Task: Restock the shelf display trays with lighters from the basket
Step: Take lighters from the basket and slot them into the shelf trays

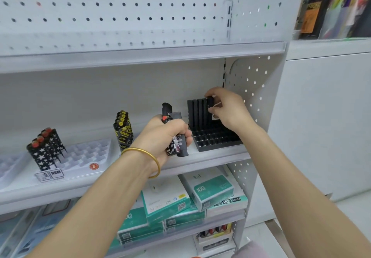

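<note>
White shelf point(210, 158): black slotted tray point(216, 139) at right end, black lighters point(197, 113) upright in back row. Left of centre, white tray point(88, 153) holding star-print lighters point(45, 149). Between trays, yellow-black lighters point(123, 129), possibly in own tray.

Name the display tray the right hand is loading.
The black tray on the right: the right hand holds a black lighter at its back row. The white tray sits far left.

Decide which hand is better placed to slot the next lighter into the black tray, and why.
Right. The right hand pinches a black lighter at the back row of the black tray; the left hand grips a bundle of spare lighters.
</note>
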A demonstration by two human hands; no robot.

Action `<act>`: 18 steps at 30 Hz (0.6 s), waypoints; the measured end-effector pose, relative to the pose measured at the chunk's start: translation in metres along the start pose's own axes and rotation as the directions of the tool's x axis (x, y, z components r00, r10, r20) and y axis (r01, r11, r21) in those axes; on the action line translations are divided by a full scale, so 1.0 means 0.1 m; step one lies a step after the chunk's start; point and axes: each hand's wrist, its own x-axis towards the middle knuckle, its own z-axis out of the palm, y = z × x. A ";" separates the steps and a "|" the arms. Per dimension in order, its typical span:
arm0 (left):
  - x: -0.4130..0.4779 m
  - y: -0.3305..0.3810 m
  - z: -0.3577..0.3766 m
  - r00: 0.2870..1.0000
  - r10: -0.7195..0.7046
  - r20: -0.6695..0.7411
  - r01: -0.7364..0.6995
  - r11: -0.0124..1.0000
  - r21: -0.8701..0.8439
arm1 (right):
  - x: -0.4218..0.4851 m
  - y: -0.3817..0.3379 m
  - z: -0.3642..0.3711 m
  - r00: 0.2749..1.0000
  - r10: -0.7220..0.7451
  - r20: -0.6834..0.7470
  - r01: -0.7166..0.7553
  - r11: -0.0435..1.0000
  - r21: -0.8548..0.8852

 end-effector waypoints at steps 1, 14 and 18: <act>-0.01 0.00 0.00 1.000 0.001 0.004 -0.001 1.000 -0.006 | -0.01 0.00 0.01 1.000 -0.001 0.013 0.002 1.000 -0.015; -0.03 -0.01 -0.03 0.998 -0.006 0.060 0.008 0.999 -0.032 | -0.06 0.00 0.08 0.997 0.067 0.042 -0.066 0.997 -0.029; -0.04 -0.01 -0.05 0.997 0.002 0.074 0.002 0.999 -0.052 | -0.22 -0.14 0.02 0.992 -0.024 -0.125 0.020 0.999 -0.038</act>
